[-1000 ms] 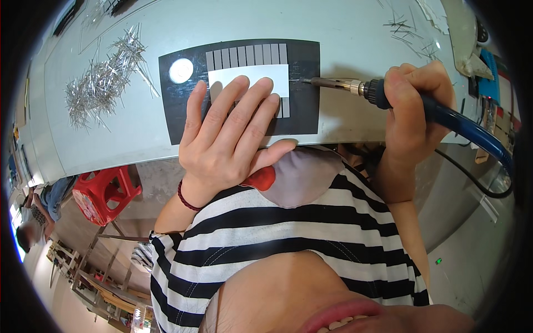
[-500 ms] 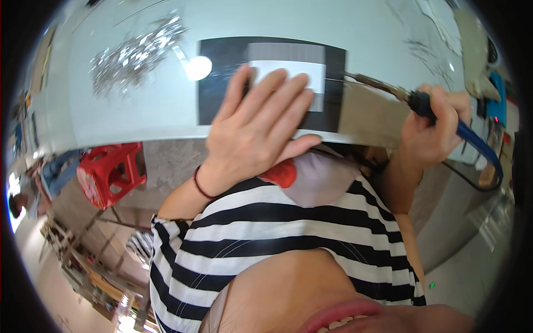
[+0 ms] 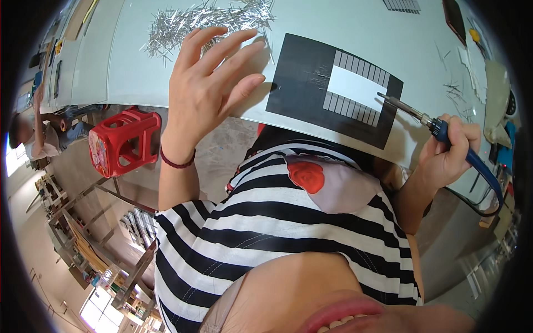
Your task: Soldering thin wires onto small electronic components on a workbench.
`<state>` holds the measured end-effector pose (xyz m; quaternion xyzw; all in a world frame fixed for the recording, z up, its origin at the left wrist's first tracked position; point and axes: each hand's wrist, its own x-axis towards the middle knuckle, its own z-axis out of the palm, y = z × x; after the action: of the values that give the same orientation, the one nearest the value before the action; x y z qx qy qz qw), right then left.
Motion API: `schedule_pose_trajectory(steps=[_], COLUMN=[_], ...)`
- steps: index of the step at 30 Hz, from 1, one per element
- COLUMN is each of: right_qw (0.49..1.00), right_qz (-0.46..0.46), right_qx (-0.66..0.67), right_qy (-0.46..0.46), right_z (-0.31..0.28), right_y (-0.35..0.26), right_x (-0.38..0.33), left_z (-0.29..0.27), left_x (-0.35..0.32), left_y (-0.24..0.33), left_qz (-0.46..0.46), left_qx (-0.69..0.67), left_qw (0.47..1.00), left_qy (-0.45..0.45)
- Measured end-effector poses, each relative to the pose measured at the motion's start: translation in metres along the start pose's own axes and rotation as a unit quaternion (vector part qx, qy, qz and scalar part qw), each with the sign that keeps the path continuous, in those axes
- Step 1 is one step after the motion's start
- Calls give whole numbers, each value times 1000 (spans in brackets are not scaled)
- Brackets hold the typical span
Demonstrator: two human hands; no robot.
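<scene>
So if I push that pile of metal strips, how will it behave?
The metal strips look thin and loose, so they would likely scatter rather than slide as one. Lying criss-crossed, some may snag together. The table looks smooth, so they should skid easily. The left hand hovers open near them.

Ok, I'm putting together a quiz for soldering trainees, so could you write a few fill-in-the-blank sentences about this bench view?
1. The right hand grips a soldering iron with a ____ handle.
2. The iron's tip rests at the edge of a white rectangle on a ____ mat.
3. The left hand is lifted with its fingers ____.
4. Beside the table stands a ____ plastic stool.

Missing words: blue; black; spread; red
</scene>
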<state>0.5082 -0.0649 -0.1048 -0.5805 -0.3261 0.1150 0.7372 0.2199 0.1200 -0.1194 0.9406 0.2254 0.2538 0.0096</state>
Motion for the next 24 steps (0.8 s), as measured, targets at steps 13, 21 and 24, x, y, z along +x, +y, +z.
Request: schedule_pose_trajectory(steps=[13,21,24], right_qw=[1000,999,999], right_qz=[-15,-13,-28], right_qx=[7,18,12], right_qy=[-25,-41,-36], right_z=[4,14,14], right_y=[-2,-11,-8], right_x=[-6,-5,-6], left_z=[-7,-1,0], left_x=[-15,-11,-10], left_y=[5,37,40], left_qz=[19,-33,-51], left_qx=[53,4,21], left_qw=[998,999,998], left_qy=[-8,11,8])
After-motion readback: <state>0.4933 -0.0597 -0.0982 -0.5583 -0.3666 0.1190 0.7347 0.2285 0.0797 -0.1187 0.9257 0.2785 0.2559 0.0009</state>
